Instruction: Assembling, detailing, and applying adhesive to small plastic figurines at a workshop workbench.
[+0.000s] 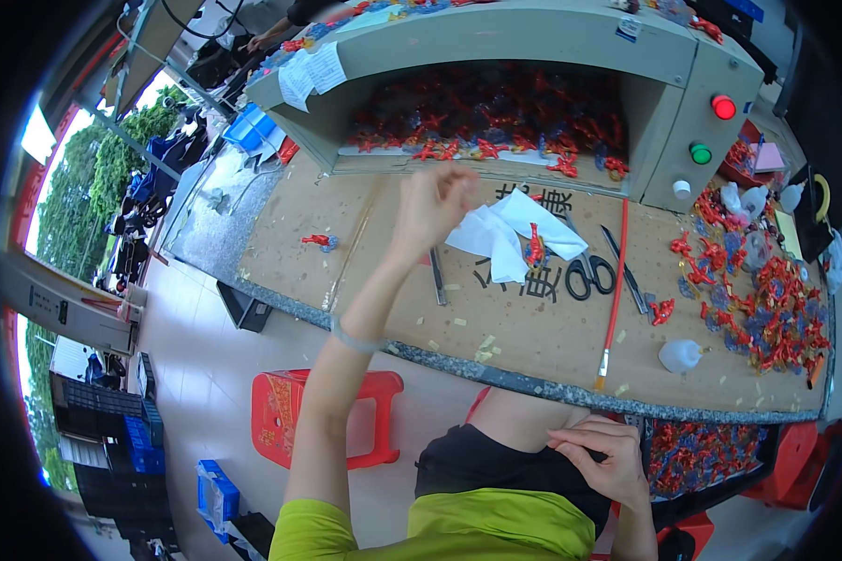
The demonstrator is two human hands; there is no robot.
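Note:
My left hand is raised over the bench, in front of the opening of a grey metal box. Its fingers are curled together and slightly blurred; whatever they may hold is hidden. Near my lap, my right hand has thumb and fingers pressed together, and I cannot make out anything between them. A small red and yellow figure lies on crumpled white cloth or paper to the right of my left hand. Another small red and blue figure lies alone on the left of the cardboard-covered bench.
Black-handled scissors, a red-handled brush, a dark slim tool and a white bottle lie right of the cloth. Many red figures pile up at right and inside the box. A red stool stands below.

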